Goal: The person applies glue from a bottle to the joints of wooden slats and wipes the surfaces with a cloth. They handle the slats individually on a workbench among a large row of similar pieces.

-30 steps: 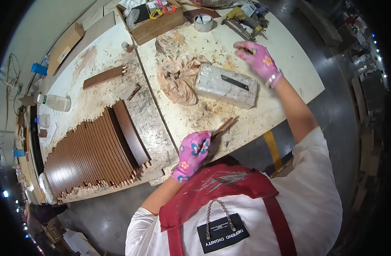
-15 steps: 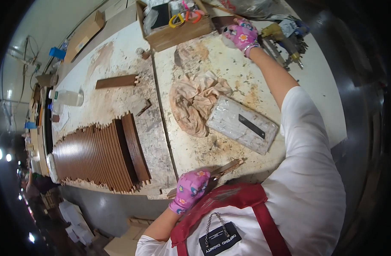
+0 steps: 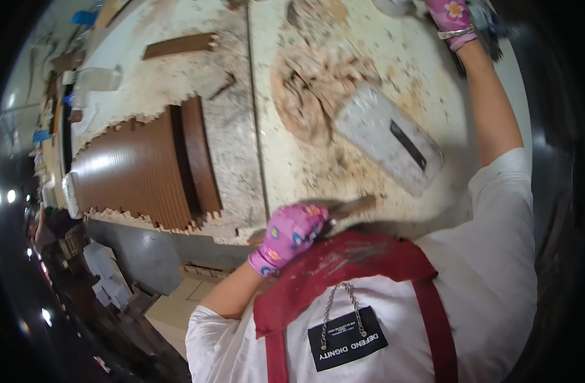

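Note:
My left hand (image 3: 291, 235), in a pink floral glove, is closed around a narrow brown wooden slat (image 3: 361, 204) at the near edge of the table. The slat's ends stick out on both sides of the fist, close to my red apron (image 3: 343, 258). My right hand (image 3: 451, 18), gloved alike, is stretched out to the far right and cut off by the top of the picture. Its fingers are out of sight, so I cannot tell what it holds. Dark tools (image 3: 487, 32), blurred, lie beside it.
Many brown slats with pegged ends form a row (image 3: 130, 172) on the left, with a wider one (image 3: 200, 153) alongside. Another slat (image 3: 181, 46) lies farther back. A crumpled cloth (image 3: 308, 89) touches a plastic-wrapped grey block (image 3: 375, 131). Cardboard boxes (image 3: 177, 306) stand below the table.
My right hand has moved right, away from the wooden box, to the tools. The whole view has shifted, taking the box out of the picture. The left hand keeps its hold on the slat.

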A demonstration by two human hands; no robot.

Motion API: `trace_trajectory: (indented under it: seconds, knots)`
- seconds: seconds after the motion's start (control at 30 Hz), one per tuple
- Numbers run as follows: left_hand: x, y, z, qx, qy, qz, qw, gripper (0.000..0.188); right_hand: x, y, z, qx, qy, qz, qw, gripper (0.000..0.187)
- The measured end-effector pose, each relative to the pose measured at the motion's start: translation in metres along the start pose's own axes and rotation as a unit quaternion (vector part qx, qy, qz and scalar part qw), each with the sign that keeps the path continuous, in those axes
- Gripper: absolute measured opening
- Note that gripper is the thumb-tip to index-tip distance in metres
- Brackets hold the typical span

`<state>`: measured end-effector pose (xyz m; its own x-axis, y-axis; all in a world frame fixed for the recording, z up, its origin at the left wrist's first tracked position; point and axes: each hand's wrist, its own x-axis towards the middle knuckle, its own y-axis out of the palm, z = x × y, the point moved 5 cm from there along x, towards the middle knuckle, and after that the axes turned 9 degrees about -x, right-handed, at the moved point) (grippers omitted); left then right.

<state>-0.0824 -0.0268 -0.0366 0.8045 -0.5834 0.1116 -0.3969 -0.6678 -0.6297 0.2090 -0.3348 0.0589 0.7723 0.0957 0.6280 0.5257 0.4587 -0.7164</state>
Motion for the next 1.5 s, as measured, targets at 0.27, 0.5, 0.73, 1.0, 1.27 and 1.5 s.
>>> trace_trajectory:
  seconds: [0.27, 0.5, 0.73, 1.0, 1.27, 1.5]
  knots:
    - [-0.004, -0.002, 0.005, -0.051, -0.008, -0.045, 0.998, 0.023, -0.212, -0.112, 0.083, 0.099, 0.212, 0.144, 0.962, 0.025]
    - [-0.010, 0.009, 0.014, -0.145, 0.002, -0.089, 0.985, 0.015, -0.346, -0.118, 0.120, 0.066, 0.338, 0.057, 0.937, 0.027]
    - [-0.011, 0.015, 0.019, -0.150, -0.017, -0.135, 0.979, 0.013, -0.351, -0.100, 0.121, 0.035, 0.288, 0.200, 0.936, 0.030]
    - [-0.011, 0.012, 0.016, -0.027, 0.030, -0.111, 0.993, 0.010, -0.375, -0.066, 0.113, 0.330, 0.375, 0.100, 0.861, 0.039]
    - [-0.009, 0.013, 0.012, -0.014, 0.007, -0.117, 0.993, 0.008, -0.361, -0.089, 0.117, 0.140, 0.164, 0.122, 0.969, 0.049]
    - [-0.013, 0.012, 0.016, -0.057, 0.006, -0.165, 0.985, 0.015, -0.358, -0.072, 0.157, 0.218, 0.194, 0.272, 0.917, 0.048]
